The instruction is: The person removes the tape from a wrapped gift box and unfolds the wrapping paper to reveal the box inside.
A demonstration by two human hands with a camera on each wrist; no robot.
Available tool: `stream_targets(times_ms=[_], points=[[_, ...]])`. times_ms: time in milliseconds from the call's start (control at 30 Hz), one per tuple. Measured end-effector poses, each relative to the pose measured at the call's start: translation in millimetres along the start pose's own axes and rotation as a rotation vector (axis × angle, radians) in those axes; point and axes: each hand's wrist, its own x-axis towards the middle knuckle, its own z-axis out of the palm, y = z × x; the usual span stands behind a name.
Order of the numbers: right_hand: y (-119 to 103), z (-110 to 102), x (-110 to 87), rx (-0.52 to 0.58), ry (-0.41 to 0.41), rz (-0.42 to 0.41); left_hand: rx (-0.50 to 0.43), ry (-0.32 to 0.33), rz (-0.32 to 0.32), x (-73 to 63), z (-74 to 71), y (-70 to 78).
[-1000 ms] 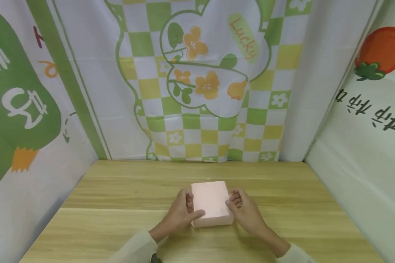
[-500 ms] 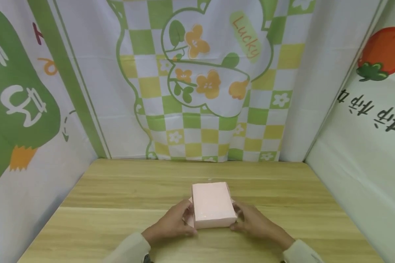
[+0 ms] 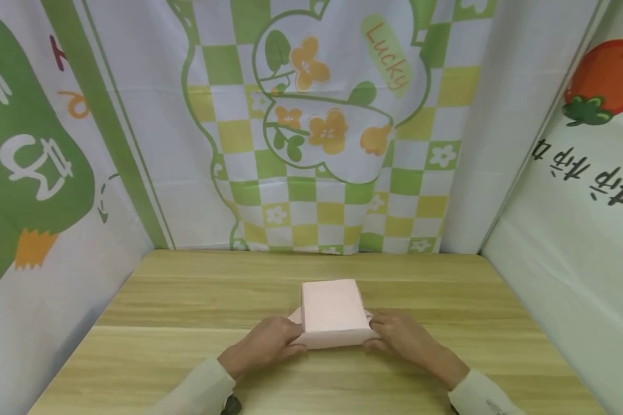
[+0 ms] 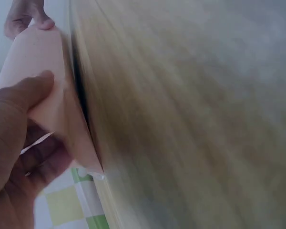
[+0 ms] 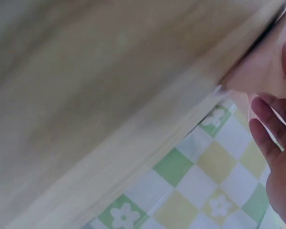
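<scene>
A small pale pink cardboard box sits on the wooden table, lid panel up, with pink flaps sticking out at its left and right sides. My left hand pinches the box's front left corner. In the left wrist view its thumb lies on the front panel and its fingers are behind a side flap. At the front right corner my right hand holds the other side, thumb in front and fingers behind the flap, as the right wrist view partly shows. A dark line runs under the box's lower edge.
The wooden table reaches back to a green and yellow checked curtain. White printed cloth walls stand at the left and right.
Both hands have slid from the box's sides and top toward its front corners, now gripping there. The side flaps have come out to both sides. The box has shifted slightly away from me.
</scene>
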Motion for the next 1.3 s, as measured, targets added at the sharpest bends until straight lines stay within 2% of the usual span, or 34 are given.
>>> stream_targets(times_ms=[67, 133, 200, 267, 333, 433, 500, 567, 633, 733, 800, 900, 933, 1000, 1067, 1133, 1200, 1300], points=[[-2.3, -1.7, 1.0, 0.055, -0.041, 0.043, -0.038, -0.038, -0.063, -1.5, -0.1, 2.2], [-5.2, -4.6, 2.7, 0.216, -0.163, 0.176, -0.08, -0.088, -0.137, -1.3, -0.1, 3.9], [-7.4, -7.4, 5.2, 0.417, -0.301, 0.353, -0.166, -0.146, -0.224, 0.3, -1.3, 5.4], [-8.7, -10.6, 8.6, 0.61, -0.41, 0.544, -0.295, -0.217, -0.317, 2.7, -4.0, 6.4], [-8.7, -13.0, 12.5, 0.776, -0.476, 0.689, -0.476, -0.274, -0.421, 6.1, -8.1, 6.9], [-6.7, -13.3, 16.7, 0.953, -0.513, 0.85, -0.708, -0.321, -0.572, 9.8, -14.4, 6.2], [-5.1, -10.9, 17.6, 1.049, -0.503, 0.935, -0.814, -0.328, -0.661, 10.9, -16.4, 5.3], [-4.0, -7.7, 17.1, 1.118, -0.478, 1.0, -0.878, -0.327, -0.705, 10.4, -16.5, 3.7], [-3.3, -5.0, 16.5, 1.158, -0.436, 1.06, -0.961, -0.28, -0.741, 10.0, -14.2, 2.0], [-1.9, -3.0, 17.2, 1.149, -0.329, 1.118, -1.022, -0.13, -0.748, 9.7, -9.3, -2.4], [-0.5, -2.8, 19.3, 1.127, -0.235, 1.121, -1.008, -0.004, -0.737, 10.3, -5.2, -5.8], [2.4, -2.1, 20.6, 1.102, -0.137, 1.058, -0.854, 0.165, -0.665, 10.6, -1.0, -9.7], [4.1, -1.9, 19.4, 1.096, -0.122, 1.028, -0.793, 0.201, -0.624, 10.2, -0.2, -10.7], [8.5, -1.8, 14.6, 1.096, -0.135, 0.95, -0.722, 0.221, -0.541, 6.8, 0.3, -13.4], [14.4, -3.0, 7.1, 1.113, -0.202, 0.879, -0.728, 0.162, -0.457, -0.2, -0.9, -17.4], [20.6, -5.7, -0.7, 1.115, -0.289, 0.813, -0.829, 0.032, -0.391, -9.7, -3.8, -22.2], [24.6, -10.9, -7.1, 1.112, -0.375, 0.775, -0.892, -0.121, -0.361, -19.8, -8.4, -27.3], [25.6, -17.6, -9.3, 1.156, -0.464, 0.714, -0.973, -0.311, -0.374, -28.9, -14.9, -32.2]])
